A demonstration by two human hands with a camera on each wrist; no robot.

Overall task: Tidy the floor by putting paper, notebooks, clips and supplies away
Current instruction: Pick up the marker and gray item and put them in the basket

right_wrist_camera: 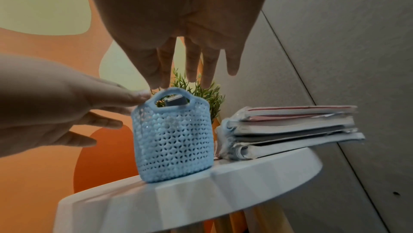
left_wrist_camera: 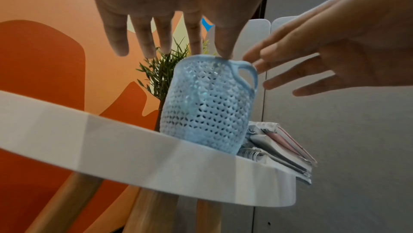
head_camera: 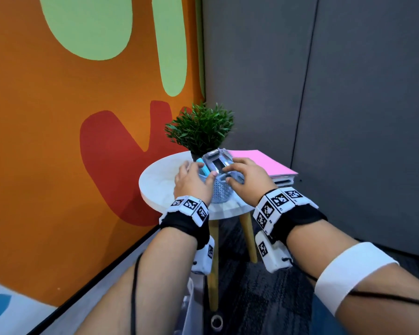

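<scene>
blue mesh basket (right_wrist_camera: 173,139) upright on round table (right_wrist_camera: 257,171), just beside notebook stack (right_wrist_camera: 290,131); left hand (head_camera: 191,180) fingers straight, thumb on rim; right hand (head_camera: 247,176) spread over supplies, gripping nothing; prob light, soft-walled; lift by 2 handles.

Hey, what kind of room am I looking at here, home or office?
Probably an office lounge or break-out corner. Grey panelled partition walls meet an orange mural wall with green and red shapes; a small round white side table carries a potted plant, stacked notebooks and a blue mesh basket.
</scene>
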